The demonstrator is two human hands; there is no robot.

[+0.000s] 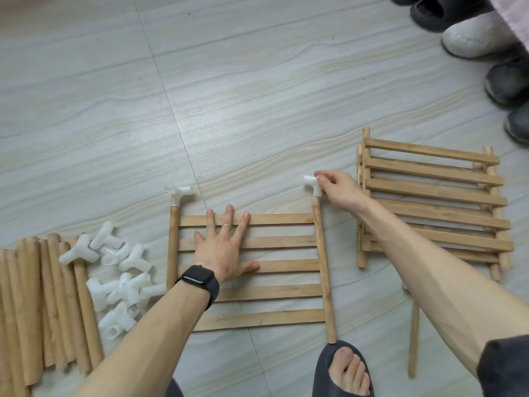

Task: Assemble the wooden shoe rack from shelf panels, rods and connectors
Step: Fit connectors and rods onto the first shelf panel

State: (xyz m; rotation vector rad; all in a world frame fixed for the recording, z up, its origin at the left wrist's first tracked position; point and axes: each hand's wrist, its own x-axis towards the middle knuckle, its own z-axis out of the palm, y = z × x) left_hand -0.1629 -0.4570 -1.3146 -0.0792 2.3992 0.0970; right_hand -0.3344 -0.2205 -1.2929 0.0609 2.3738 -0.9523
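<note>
The left hand (226, 250) lies flat and spread on the shelf panel (286, 242) on the floor. The right hand (340, 190) pinches a white connector (311, 185) at the tip of the panel's right rod (323, 267), and the hand hides the connector's right side. Loose rods (28, 296) at left run off the frame.

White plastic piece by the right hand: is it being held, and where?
Yes. The right hand pinches the white connector by its upper right side, atop the right rod of the shelf panel. The left hand presses flat on that panel.
</note>
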